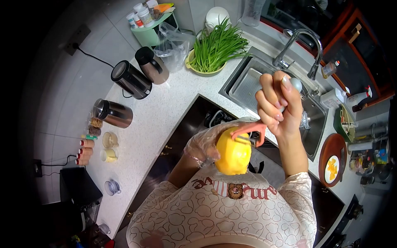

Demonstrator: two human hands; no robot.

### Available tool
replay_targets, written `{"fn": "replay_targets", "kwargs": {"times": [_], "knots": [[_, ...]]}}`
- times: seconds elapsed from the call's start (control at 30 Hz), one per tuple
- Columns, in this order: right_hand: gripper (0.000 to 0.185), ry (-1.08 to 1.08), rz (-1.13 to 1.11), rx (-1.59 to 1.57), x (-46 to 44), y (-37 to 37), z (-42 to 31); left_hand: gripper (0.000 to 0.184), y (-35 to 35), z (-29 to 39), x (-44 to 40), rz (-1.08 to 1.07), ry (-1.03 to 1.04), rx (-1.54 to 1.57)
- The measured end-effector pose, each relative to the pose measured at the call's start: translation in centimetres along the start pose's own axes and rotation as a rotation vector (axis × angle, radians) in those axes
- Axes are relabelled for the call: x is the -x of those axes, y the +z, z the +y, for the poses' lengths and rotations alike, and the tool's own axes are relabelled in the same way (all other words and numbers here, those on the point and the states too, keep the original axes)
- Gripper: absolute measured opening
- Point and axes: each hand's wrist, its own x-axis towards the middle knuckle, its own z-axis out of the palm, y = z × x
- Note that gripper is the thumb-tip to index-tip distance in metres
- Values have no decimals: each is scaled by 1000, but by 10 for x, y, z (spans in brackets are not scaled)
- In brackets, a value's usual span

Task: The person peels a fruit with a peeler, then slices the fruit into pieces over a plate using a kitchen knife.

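My left hand (201, 145), covered in clear plastic, grips a shiny yellow peeled fruit (233, 153) in front of my chest. My right hand (279, 103) is bare and closed around the pale handle of a peeler (259, 134) with a salmon-pink head. The peeler's head lies against the upper right side of the fruit. Part of the left hand's fingers is hidden behind the fruit and the plastic.
A sink (320, 124) with a curved faucet (318, 47) lies beyond my right hand. A basket of green leaves (217, 48), kettles (131, 80) and cups (109, 155) stand on the counter. On the right, a round wooden board (326, 149) holds a plate (328, 178) with yellow pieces.
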Motion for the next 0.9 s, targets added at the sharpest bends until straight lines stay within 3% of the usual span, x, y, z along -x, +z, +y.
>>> {"fn": "replay_targets", "kwargs": {"times": [0.23,0.3,0.37,0.43,0.53,0.9], "knots": [[39,-183,117,131,-25,-28,-21,108,-1,3,10,78,113,-8],[28,-231,83,518,-11,-29,-26,108,-4,3,14,98,157,-31],[18,-302,-170,1281,6,-33,-34,108,-9,3,18,125,207,-89],[26,70,-113,1429,32,-7,-29,109,-11,5,21,150,249,-143],[32,194,-114,1391,48,-4,-10,113,-18,8,22,168,257,-221],[29,100,-6,1491,65,-5,9,127,-22,15,18,191,104,-140]]}}
